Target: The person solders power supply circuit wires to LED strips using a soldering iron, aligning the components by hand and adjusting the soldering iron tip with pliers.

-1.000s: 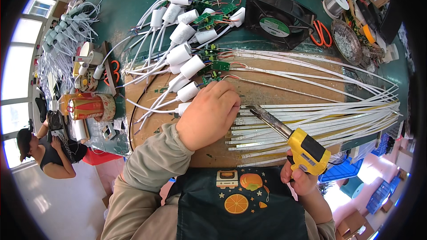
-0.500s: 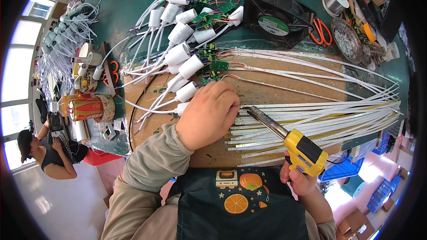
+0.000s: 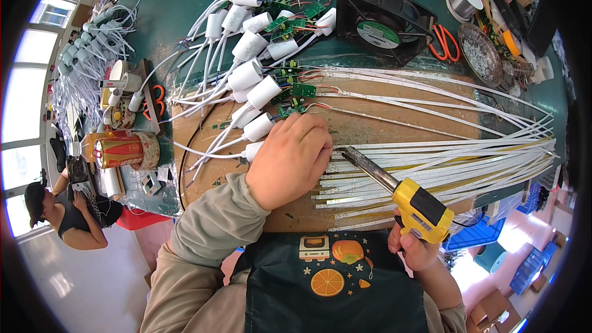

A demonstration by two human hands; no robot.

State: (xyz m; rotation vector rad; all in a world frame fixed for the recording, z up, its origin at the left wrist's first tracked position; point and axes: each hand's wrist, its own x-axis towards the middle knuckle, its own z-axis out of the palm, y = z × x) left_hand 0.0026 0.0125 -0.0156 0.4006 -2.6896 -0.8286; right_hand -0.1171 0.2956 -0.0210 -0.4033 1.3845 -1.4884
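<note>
My right hand (image 3: 419, 253) grips a yellow and black soldering gun (image 3: 423, 211). The gun's dark tip meets the left ends of a row of white LED strips (image 3: 431, 176), close to the fingertips of my left hand (image 3: 290, 163). That left hand is closed in a pinch; what its fingers hold is hidden beneath them. Just beyond it lie small green circuit boards (image 3: 304, 90) with red and white wires, some joined to strips. White plastic caps with cables (image 3: 264, 92) are heaped to its left, one partly covered by the hand.
A black fan (image 3: 388, 21) stands at the back, beside orange-handled scissors (image 3: 445, 43). Far right are a solder spool (image 3: 464, 1) and a metal dish (image 3: 482, 55). A red can (image 3: 117, 151) and more cabled caps (image 3: 92, 43) occupy the left, where another person (image 3: 74, 216) sits.
Almost nothing differs. My left hand has shifted very slightly, while the soldering gun's tip stays at the strip ends.
</note>
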